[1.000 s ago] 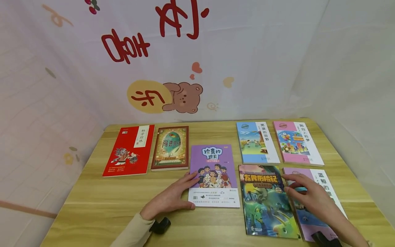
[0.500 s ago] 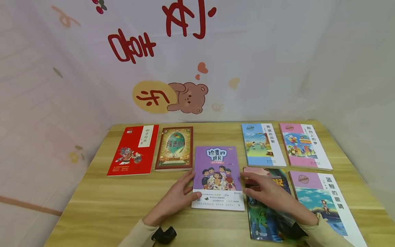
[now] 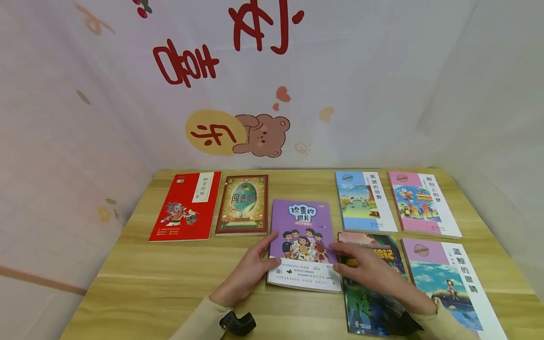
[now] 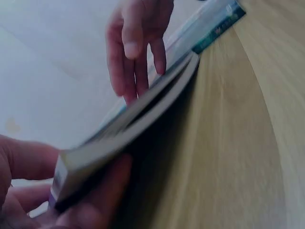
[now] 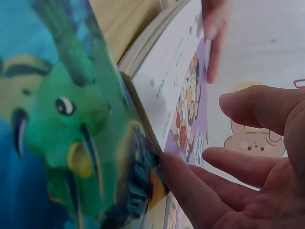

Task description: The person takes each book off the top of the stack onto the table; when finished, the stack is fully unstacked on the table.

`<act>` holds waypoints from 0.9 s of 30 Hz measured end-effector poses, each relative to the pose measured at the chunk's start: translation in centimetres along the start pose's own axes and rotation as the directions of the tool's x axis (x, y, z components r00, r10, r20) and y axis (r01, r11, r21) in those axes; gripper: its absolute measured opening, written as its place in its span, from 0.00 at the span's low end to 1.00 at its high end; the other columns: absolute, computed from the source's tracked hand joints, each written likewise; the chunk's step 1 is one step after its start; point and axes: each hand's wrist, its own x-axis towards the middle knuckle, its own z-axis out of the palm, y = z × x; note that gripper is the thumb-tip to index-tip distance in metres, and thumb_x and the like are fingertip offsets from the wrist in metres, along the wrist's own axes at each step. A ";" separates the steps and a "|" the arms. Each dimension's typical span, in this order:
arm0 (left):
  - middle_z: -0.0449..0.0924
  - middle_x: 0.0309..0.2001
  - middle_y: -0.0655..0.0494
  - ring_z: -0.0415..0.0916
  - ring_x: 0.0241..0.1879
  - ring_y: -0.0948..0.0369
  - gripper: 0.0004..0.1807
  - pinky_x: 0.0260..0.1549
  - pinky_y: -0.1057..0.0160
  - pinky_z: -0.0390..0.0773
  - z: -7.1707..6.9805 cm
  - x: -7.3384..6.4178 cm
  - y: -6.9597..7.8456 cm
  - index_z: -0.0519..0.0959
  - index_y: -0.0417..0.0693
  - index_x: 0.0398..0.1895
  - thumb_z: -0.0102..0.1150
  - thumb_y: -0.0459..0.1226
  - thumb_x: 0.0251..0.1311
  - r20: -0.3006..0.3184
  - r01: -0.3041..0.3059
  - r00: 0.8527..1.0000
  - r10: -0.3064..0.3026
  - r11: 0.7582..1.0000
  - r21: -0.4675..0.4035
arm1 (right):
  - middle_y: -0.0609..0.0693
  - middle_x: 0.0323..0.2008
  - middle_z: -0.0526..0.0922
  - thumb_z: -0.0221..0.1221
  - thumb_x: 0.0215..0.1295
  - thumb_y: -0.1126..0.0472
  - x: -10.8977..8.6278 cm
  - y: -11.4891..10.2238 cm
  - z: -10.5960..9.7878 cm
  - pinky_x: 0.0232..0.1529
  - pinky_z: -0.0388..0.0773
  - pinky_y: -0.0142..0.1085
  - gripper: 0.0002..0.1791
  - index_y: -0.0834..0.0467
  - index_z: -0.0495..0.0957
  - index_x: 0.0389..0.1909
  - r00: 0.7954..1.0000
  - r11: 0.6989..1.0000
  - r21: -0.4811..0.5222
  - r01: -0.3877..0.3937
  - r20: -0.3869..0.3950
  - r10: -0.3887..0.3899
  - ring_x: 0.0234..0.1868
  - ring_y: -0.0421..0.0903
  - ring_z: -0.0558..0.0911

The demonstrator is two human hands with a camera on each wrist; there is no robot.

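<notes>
A purple-and-white book [image 3: 302, 218] lies in the middle of the table, between both hands. My left hand [image 3: 248, 270] grips its left edge, thumb on the cover. Seen from the left wrist, that edge of the book [image 4: 107, 150] is tipped up off the wood, with fingers beneath it. My right hand [image 3: 374, 271] is at the right edge, above a green dinosaur book [image 3: 363, 302] that it partly covers. In the right wrist view, one fingertip [image 5: 174, 164] touches the purple book's border, while the thumb stands apart from it.
A red book [image 3: 184, 208] and a brown-framed book [image 3: 243, 205] lie at the back left. Blue [image 3: 363, 200], pink [image 3: 422, 203] and whale-titled [image 3: 450, 283] books lie on the right. A white printed cloth [image 3: 361, 94] rises behind the table [image 3: 170, 283].
My right hand has moved left from beside the dinosaur book to the purple book's right edge. My left hand has closed around the left edge, its thumb now on the cover.
</notes>
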 end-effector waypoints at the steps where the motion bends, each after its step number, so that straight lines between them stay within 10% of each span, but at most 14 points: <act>1: 0.45 0.82 0.38 0.60 0.74 0.39 0.39 0.66 0.45 0.70 0.1 0.0 -0.2 0.54 0.42 0.83 0.53 0.25 0.70 0.012 0.011 1.000 -0.011 1.000 -0.007 | 0.61 0.63 0.80 0.65 0.72 0.52 -0.1 0.2 0.0 0.58 0.80 0.56 0.29 0.61 0.76 0.68 1.000 1.000 0.006 0.003 0.006 -0.003 0.63 0.59 0.80; 6: 0.44 0.83 0.42 0.66 0.71 0.44 0.36 0.55 0.55 0.82 0.6 0.4 -0.5 0.60 0.44 0.81 0.49 0.23 0.71 0.015 0.012 1.000 -0.011 0.998 -0.063 | 0.61 0.65 0.78 0.61 0.76 0.53 -0.9 1.3 -0.5 0.55 0.83 0.45 0.27 0.61 0.75 0.69 1.000 0.991 0.137 0.011 0.015 -0.013 0.63 0.60 0.80; 16: 0.51 0.82 0.47 0.37 0.82 0.48 0.36 0.77 0.43 0.43 1.5 2.8 1.2 0.66 0.46 0.78 0.51 0.21 0.66 -0.079 -0.130 0.988 0.133 0.990 0.051 | 0.65 0.66 0.75 0.58 0.78 0.57 -1.9 1.8 -1.7 0.48 0.84 0.34 0.25 0.64 0.73 0.70 0.997 0.955 0.290 0.053 -0.071 -0.034 0.63 0.64 0.79; 27: 0.52 0.82 0.51 0.39 0.82 0.48 0.39 0.78 0.44 0.44 0.8 5.6 1.2 0.62 0.47 0.80 0.50 0.21 0.65 -0.113 -0.129 0.983 0.145 0.982 0.136 | 0.64 0.64 0.75 0.56 0.79 0.58 -2.0 2.9 -1.5 0.47 0.84 0.34 0.23 0.64 0.73 0.69 1.000 0.947 0.322 0.019 -0.011 -0.016 0.59 0.59 0.81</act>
